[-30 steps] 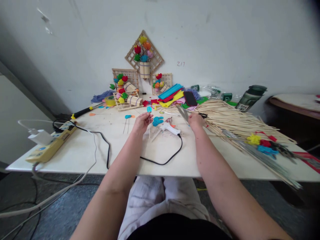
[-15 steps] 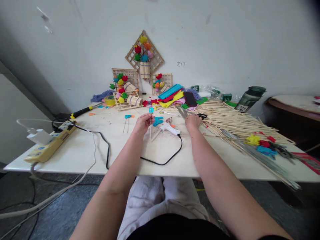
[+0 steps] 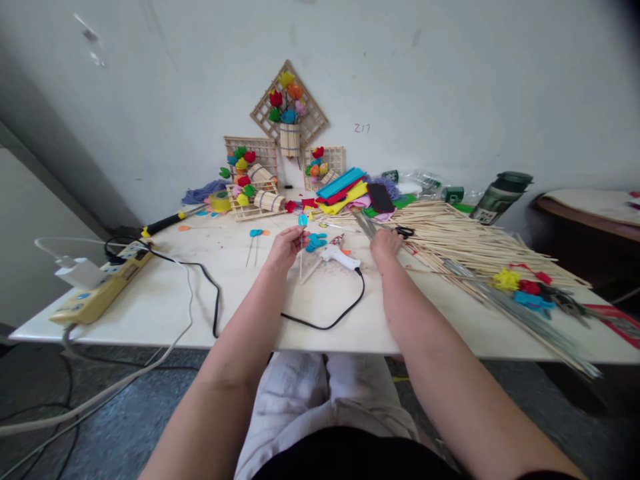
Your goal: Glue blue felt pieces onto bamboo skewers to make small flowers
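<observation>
Above the middle of the white surface point(image 3: 330, 303), the left hand point(image 3: 291, 245) is holding a thin, pale, straight stick point(image 3: 301, 265) topped with a round, bright-blue, paper-like piece point(image 3: 303, 220). Its grip is narrow, fingertips pinching just under the blue piece; stick is standing near upright. Farther right, the right hand point(image 3: 385, 245) is lying between the black scissor handles point(image 3: 406, 232) and a long silvery blade point(image 3: 366, 225); fingers are hiding underneath, so cannot tell if that grip is holding anything. Flat, petal-shaped blue pieces point(image 3: 316, 242) and a white glue gun point(image 3: 343, 257) are lying between the hands.

Handling guess: stick is probably weighing almost nothing, being stiff lengthwise but snappable sideways. Blue piece is looking soft, thin, easily creased, hardly slippery. Best hold: bare stick just below the blue piece, light pinch, no squeezing the blue edge.
</observation>
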A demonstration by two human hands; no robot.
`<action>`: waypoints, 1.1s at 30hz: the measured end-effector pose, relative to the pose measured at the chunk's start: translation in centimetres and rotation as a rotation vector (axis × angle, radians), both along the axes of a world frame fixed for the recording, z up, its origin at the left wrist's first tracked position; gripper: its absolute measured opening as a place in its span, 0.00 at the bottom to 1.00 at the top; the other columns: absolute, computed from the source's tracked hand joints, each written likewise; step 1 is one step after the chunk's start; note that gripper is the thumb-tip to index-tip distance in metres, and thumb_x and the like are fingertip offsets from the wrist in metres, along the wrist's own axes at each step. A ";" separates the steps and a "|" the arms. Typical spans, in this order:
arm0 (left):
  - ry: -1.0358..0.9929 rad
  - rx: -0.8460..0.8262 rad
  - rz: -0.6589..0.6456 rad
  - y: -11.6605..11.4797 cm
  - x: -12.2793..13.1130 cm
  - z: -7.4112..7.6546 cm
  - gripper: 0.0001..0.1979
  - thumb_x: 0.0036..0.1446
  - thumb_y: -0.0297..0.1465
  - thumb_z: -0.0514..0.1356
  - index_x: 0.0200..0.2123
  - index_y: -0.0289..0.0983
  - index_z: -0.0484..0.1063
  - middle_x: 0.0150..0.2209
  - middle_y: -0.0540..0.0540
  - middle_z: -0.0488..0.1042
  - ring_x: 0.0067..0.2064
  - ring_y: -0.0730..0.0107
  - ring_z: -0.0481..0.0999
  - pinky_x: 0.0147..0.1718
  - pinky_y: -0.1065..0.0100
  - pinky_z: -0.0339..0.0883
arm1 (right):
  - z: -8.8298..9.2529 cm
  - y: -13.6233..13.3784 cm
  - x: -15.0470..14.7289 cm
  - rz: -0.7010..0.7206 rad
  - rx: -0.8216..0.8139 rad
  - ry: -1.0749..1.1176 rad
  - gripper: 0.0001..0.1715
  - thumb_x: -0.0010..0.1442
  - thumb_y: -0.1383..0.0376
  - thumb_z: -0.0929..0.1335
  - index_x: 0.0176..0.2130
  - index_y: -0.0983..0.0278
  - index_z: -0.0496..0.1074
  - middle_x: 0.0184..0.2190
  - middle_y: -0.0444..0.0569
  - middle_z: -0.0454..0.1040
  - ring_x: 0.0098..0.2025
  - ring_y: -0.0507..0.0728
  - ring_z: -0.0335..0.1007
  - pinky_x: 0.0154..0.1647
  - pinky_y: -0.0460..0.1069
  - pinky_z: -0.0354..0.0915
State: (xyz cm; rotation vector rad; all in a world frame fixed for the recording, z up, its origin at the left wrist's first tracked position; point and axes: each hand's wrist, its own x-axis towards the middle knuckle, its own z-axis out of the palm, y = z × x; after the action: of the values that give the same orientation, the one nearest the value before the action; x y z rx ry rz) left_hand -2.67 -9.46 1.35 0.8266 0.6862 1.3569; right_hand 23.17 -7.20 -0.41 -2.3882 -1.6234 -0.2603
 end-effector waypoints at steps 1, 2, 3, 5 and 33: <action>0.002 -0.004 0.002 0.0 0.0 0.0 0.03 0.48 0.25 0.60 0.30 0.31 0.71 0.24 0.47 0.74 0.23 0.77 0.72 0.26 0.75 0.67 | 0.0 0.0 0.0 -0.005 0.001 0.003 0.23 0.60 0.74 0.55 0.45 0.73 0.74 0.45 0.64 0.73 0.50 0.65 0.65 0.49 0.57 0.55; 0.003 -0.007 0.004 -0.1 0.0 0.1 0.03 0.48 0.25 0.60 0.30 0.31 0.71 0.24 0.47 0.74 0.23 0.77 0.72 0.26 0.75 0.67 | -0.1 0.0 0.0 -0.011 0.001 0.008 0.23 0.60 0.74 0.55 0.45 0.74 0.74 0.45 0.64 0.73 0.50 0.65 0.65 0.49 0.57 0.55; 0.003 -0.010 0.006 -0.1 0.0 0.1 0.03 0.48 0.25 0.60 0.30 0.31 0.71 0.24 0.47 0.74 0.22 0.77 0.72 0.26 0.75 0.67 | -0.1 0.0 0.1 -0.017 0.005 0.016 0.23 0.60 0.73 0.55 0.46 0.74 0.74 0.45 0.65 0.73 0.50 0.64 0.65 0.49 0.57 0.55; -0.003 -0.015 0.011 -0.1 0.1 0.2 0.03 0.48 0.25 0.60 0.30 0.31 0.71 0.23 0.47 0.74 0.22 0.77 0.72 0.26 0.74 0.67 | -0.1 0.0 0.1 -0.025 0.031 0.034 0.23 0.60 0.73 0.55 0.46 0.74 0.73 0.46 0.65 0.72 0.51 0.64 0.65 0.49 0.56 0.55; -0.014 0.034 0.014 -0.3 0.4 0.3 0.06 0.47 0.26 0.64 0.30 0.33 0.71 0.27 0.47 0.76 0.35 0.70 0.78 0.32 0.73 0.68 | 4.9 -4.4 -6.8 0.497 0.206 1.391 0.04 0.52 0.67 0.67 0.30 0.66 0.67 0.20 0.41 0.68 0.17 0.45 0.58 0.15 0.41 0.52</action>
State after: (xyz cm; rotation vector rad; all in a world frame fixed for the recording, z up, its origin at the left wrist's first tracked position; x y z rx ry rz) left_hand -2.30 -9.74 1.63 0.8398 0.6608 1.3884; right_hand 16.37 -11.62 4.47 -1.2378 -1.2103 1.0169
